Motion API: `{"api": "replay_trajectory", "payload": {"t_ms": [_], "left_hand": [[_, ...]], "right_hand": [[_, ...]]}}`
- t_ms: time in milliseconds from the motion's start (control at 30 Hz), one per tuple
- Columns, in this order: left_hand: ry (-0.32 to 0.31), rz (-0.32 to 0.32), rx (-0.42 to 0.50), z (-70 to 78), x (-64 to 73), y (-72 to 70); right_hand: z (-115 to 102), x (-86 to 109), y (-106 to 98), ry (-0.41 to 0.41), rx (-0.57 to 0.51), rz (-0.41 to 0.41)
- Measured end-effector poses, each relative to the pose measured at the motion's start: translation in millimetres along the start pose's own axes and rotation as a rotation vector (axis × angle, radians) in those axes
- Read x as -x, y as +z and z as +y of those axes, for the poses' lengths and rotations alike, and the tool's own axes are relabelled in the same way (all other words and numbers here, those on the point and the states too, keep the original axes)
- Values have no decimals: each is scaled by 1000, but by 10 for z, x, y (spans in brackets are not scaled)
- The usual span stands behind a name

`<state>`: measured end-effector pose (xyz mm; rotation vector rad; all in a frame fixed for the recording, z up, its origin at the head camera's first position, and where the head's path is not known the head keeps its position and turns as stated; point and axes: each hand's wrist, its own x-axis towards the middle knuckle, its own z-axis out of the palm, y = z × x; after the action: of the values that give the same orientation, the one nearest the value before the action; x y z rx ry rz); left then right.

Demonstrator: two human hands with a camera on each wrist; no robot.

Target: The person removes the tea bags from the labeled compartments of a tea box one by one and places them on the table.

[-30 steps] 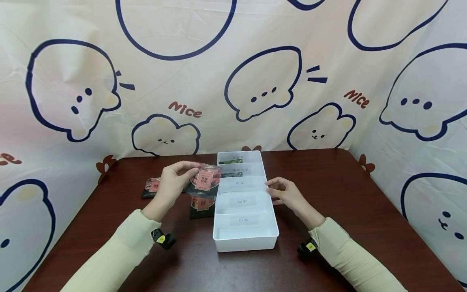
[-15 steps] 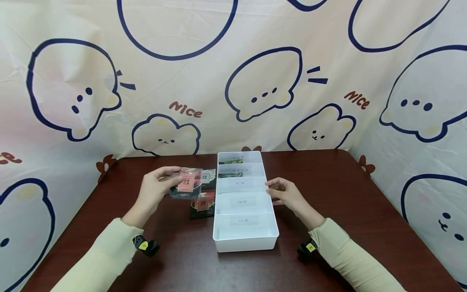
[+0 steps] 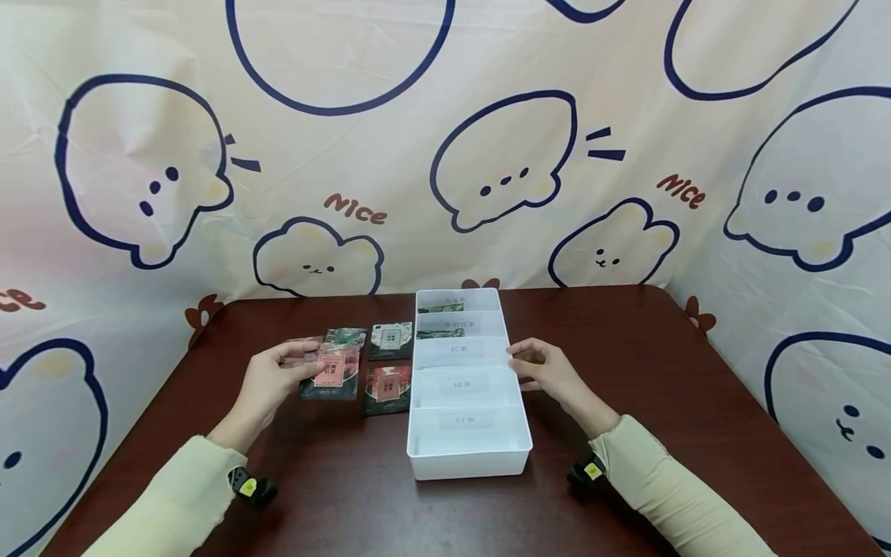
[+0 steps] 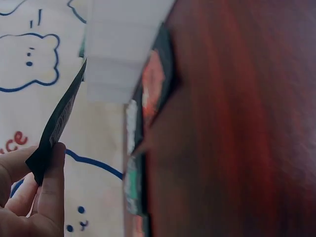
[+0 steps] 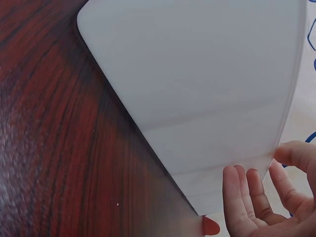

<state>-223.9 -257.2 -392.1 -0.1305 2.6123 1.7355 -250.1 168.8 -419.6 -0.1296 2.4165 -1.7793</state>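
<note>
Here's the left hand (image 3: 263, 389), thumb and fingers pinching a pink-labelled tea sachet (image 3: 337, 383) above the table (image 3: 592, 321), toward its far left corner. Beyond it, a green sachet (image 3: 346, 336) peeks out toward the far edge. Between them and the white divided box (image 3: 469, 466) lie a white-labelled sachet (image 3: 390, 341) and, nearer the front edge, a red-patterned sachet (image 3: 387, 389). Over on the box's right side, the right hand (image 3: 546, 373) touches its wall and rim, fingers loosely bent and slightly apart.

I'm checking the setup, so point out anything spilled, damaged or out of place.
Nothing stands out: the white box stands upright, the packets beside it lie on the table, and no spill or damage shows. The left hand holds a pink-labelled packet raised.
</note>
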Motion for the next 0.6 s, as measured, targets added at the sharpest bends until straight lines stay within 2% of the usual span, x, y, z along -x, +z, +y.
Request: {"api": "replay_trajectory", "payload": {"t_ms": [333,600], "left_hand": [[-64,-10,-82,-254,-73,38],[-90,-28,-119,-336,-113,126]], "right_hand": [[-1,-4,4,-3,-10,-11],[-3,-2,1,4,-9,-6]]}}
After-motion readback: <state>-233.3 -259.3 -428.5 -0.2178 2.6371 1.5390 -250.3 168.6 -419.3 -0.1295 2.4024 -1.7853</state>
